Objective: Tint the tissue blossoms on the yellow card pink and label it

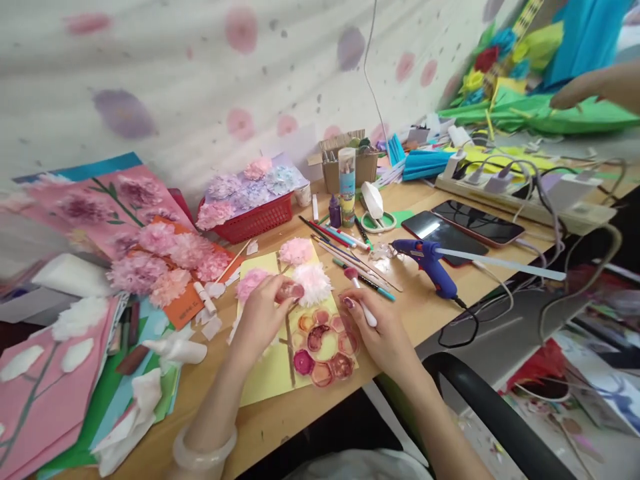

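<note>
My left hand (263,313) is closed, pinching a small pink petal-like piece (289,291) over a yellow sheet (267,377). On that sheet lie three fluffy pink and white tissue flowers (313,283) and a flower of translucent pink and orange cups (325,343). My right hand (383,333) grips a white brush-like stick (363,303) with a pink tip, just right of the cup flower. A pale bangle sits on my left wrist.
A blue glue gun (430,261) lies right of the sheet, with two phones (465,227) and a power strip (525,193) behind. A red basket (255,220) of paper flowers, pens, pink boards (115,213) and paper scraps crowd the table. Another person's hand (595,87) reaches in at top right.
</note>
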